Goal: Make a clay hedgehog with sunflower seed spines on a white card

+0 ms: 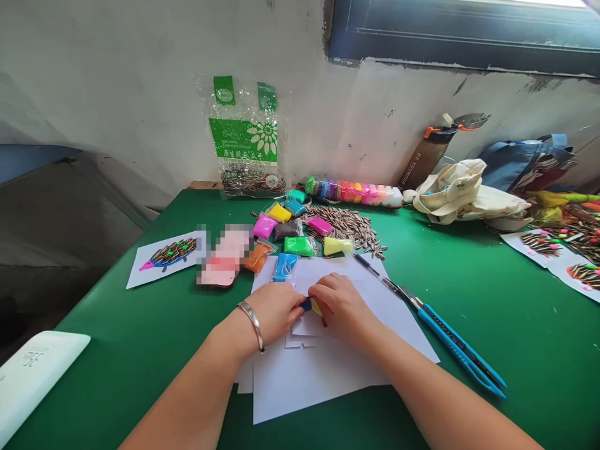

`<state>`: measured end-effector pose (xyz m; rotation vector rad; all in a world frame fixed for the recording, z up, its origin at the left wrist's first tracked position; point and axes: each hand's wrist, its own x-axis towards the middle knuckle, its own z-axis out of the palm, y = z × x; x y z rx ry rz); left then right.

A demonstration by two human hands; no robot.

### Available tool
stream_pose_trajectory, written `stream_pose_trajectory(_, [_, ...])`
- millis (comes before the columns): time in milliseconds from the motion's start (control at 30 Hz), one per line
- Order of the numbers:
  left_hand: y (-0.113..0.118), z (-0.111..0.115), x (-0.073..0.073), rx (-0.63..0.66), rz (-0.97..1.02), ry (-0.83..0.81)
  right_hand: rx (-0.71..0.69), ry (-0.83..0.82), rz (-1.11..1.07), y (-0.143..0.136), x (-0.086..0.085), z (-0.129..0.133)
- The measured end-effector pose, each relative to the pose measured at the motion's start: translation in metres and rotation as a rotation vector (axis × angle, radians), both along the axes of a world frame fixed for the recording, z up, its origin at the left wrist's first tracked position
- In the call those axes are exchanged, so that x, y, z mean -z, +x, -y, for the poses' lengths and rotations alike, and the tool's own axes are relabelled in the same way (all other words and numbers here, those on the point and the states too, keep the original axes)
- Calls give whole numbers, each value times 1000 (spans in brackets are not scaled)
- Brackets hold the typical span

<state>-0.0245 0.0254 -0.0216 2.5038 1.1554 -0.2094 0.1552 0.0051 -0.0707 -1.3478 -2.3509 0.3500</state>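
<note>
Left fingers (296,301) and right fingers (323,291) grip a small blue-and-yellow piece (315,307) (mostly hidden) over white paper (323,376).

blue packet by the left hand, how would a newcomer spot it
On the green table, find the white paper. At its far edge, just beyond the left hand, lies the blue packet, closer to that hand than any other packet.

Single view from a camera worn on the person's head, facing forward and tilted down across a green worktop (150,331). Bare forearms (187,381) reach in from the bottom edge, close to the lens; the left hand (276,306) and right hand (340,300) meet just below center. Wide framing takes in the pale wall (140,75) behind and, upper right, part of a dark window frame (445,28).
</note>
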Motion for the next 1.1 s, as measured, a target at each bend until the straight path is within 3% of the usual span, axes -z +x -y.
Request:
stream_pose_trajectory(400, [-6,-5,-3,-16,79,-81,14,10,-94,3,2,-1])
stream_pose_trajectory(1100, [-9,-7,2,-61,137,-100,-46,1,-53,-3,-8,-2])
